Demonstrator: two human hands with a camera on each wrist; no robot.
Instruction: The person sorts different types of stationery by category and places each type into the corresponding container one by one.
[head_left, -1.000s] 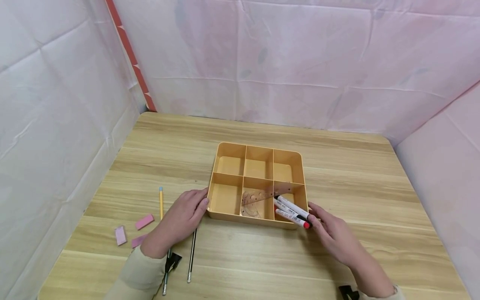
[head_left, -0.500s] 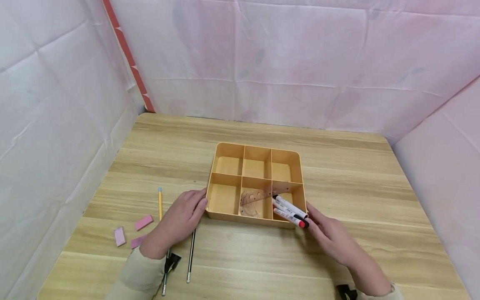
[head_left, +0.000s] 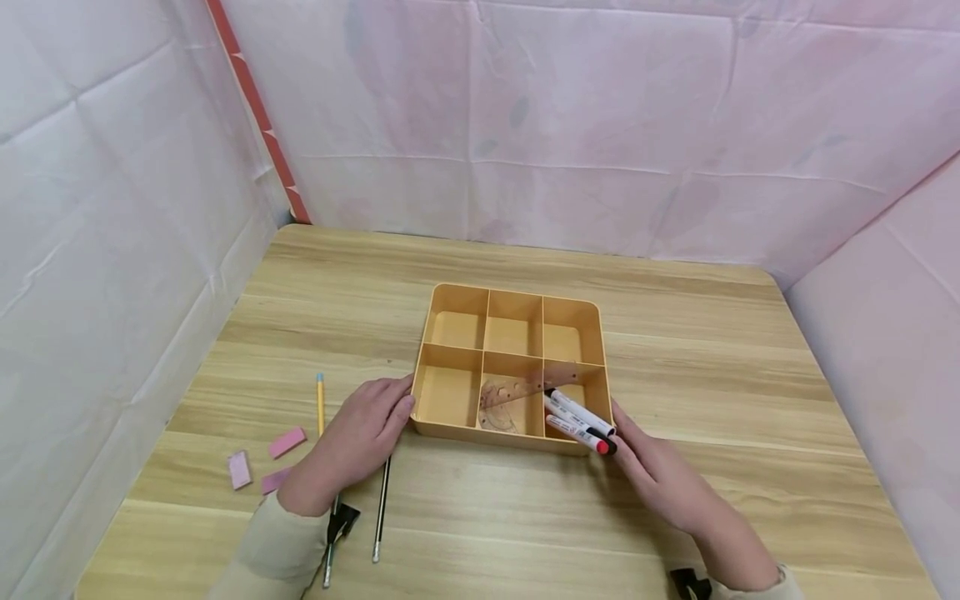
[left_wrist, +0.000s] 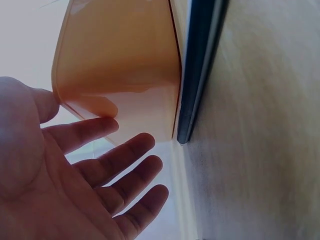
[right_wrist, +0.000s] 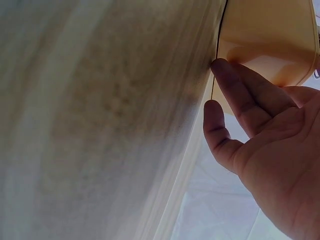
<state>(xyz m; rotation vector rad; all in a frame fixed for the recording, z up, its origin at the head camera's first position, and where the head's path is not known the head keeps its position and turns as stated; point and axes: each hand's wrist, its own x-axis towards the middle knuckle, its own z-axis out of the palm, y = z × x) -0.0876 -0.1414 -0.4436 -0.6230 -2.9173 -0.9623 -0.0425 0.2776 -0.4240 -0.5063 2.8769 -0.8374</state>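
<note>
A yellow-orange organizer box (head_left: 480,436) with several compartments sits mid-table. My left hand (head_left: 363,429) is at its left side, fingers extended, with the thumb at the front-left corner and the index fingertip against the wall in the left wrist view. My right hand (head_left: 660,475) is at the right side, fingers along the lower wall and thumb near the front corner. Several whiteboard markers (head_left: 581,417) lean out of the front-right compartment. A clear protractor ruler (head_left: 498,408) lies across the front-middle and front-right compartments. Beside my left hand is a black pencil (head_left: 382,512).
Three pink and lilac erasers (head_left: 287,442) lie to the left on the wooden table (head_left: 712,333). A yellow pencil (head_left: 321,404) and a dark pencil (head_left: 327,568) are partly hidden by my left arm. Draped cloth walls (head_left: 585,167) stand behind and at both sides.
</note>
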